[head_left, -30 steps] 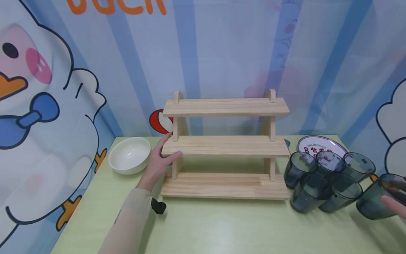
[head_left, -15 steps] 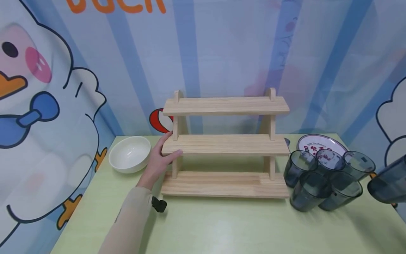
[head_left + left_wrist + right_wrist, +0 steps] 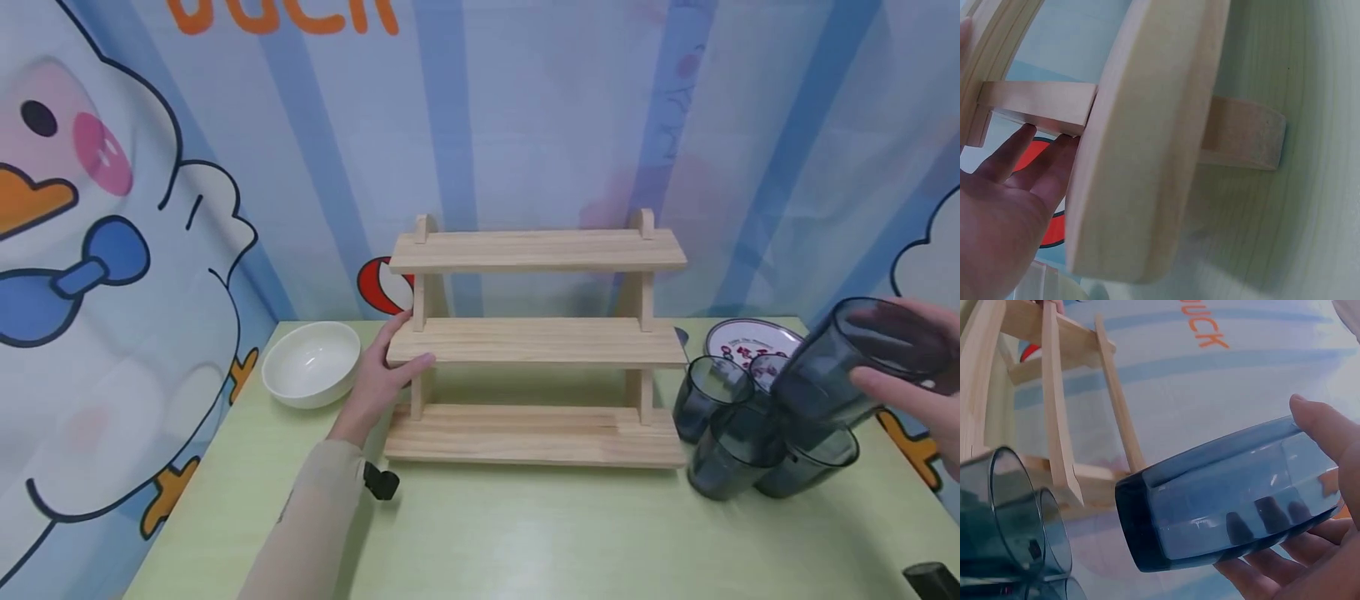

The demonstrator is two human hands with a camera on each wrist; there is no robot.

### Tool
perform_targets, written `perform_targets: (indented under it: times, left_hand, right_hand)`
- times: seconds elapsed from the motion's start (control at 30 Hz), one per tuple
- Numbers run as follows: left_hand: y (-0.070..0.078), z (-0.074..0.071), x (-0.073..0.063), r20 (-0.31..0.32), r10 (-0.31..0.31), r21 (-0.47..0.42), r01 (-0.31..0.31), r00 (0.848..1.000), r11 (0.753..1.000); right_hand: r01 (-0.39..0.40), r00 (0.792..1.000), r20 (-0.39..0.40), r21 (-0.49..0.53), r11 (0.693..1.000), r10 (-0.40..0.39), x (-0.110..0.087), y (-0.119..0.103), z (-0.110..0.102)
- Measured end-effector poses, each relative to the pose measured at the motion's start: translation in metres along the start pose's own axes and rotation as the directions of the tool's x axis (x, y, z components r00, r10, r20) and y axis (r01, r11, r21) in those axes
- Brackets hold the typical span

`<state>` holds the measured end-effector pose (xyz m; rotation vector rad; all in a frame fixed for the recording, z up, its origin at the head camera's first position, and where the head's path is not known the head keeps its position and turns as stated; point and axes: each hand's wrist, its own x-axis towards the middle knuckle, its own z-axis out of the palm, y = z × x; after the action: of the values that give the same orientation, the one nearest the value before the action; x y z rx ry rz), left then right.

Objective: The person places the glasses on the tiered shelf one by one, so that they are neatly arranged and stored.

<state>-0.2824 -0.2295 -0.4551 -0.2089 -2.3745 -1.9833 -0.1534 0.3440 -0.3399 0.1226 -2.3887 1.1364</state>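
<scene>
A three-tier wooden display shelf (image 3: 536, 342) stands mid-table. My left hand (image 3: 375, 383) grips the left end of its middle board, thumb in front; in the left wrist view the fingers (image 3: 1007, 156) reach behind beside an upright. At the right, my right hand (image 3: 926, 408) holds a smoky blue drinking glass (image 3: 821, 371) near its rim. The right wrist view shows this glass (image 3: 1222, 494) tipped on its side, thumb on one side and fingers round the other. Below it, several matching glasses (image 3: 733, 458) stand upright in a cluster, partly hidden by the held one.
A white bowl (image 3: 311, 365) sits left of the shelf. Behind the glasses lies a white plate (image 3: 727, 333) with a dark rim and red print, partly covered. A duck-printed cloth (image 3: 540, 108) hangs behind the pale green table (image 3: 517, 533).
My right hand has lifted the glass, then brought it in from the right edge to above the cluster, tilting it. The left hand keeps its grip on the shelf. The head view shifts slightly.
</scene>
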Motion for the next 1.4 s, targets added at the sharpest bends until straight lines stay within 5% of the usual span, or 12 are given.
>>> perform_targets:
  times: [0.23, 0.67, 0.9, 1.13, 1.4]
  left_hand:
    - [0.001, 0.001, 0.000, -0.003, -0.018, -0.007, 0.018, 1.000, 1.000]
    - [-0.001, 0.003, 0.000, -0.011, -0.001, -0.021, 0.001, 1.000, 1.000]
    - [-0.002, 0.001, 0.002, -0.026, 0.018, -0.031, -0.019, 0.999, 0.999]
    - [-0.001, 0.001, 0.002, -0.024, 0.015, -0.018, -0.015, 1.000, 1.000]
    - [-0.002, 0.001, 0.002, -0.021, 0.019, -0.020, -0.019, 1.000, 1.000]
  right_hand:
    - [-0.007, 0.991, 0.131, 0.113, 0.994, -0.008, 0.015, -0.045, 0.033]
    - [-0.035, 0.929, 0.369, 0.202, 0.979, -0.043, 0.049, -0.097, 0.089]
    - [-0.010, 0.912, 0.397, 0.260, 0.965, -0.097, 0.068, -0.132, 0.122]
    - [0.002, 0.895, 0.408, 0.399, 0.917, -0.180, 0.089, -0.164, 0.156]
    - [0.003, 0.905, 0.373, 0.473, 0.881, -0.203, 0.108, -0.187, 0.189]
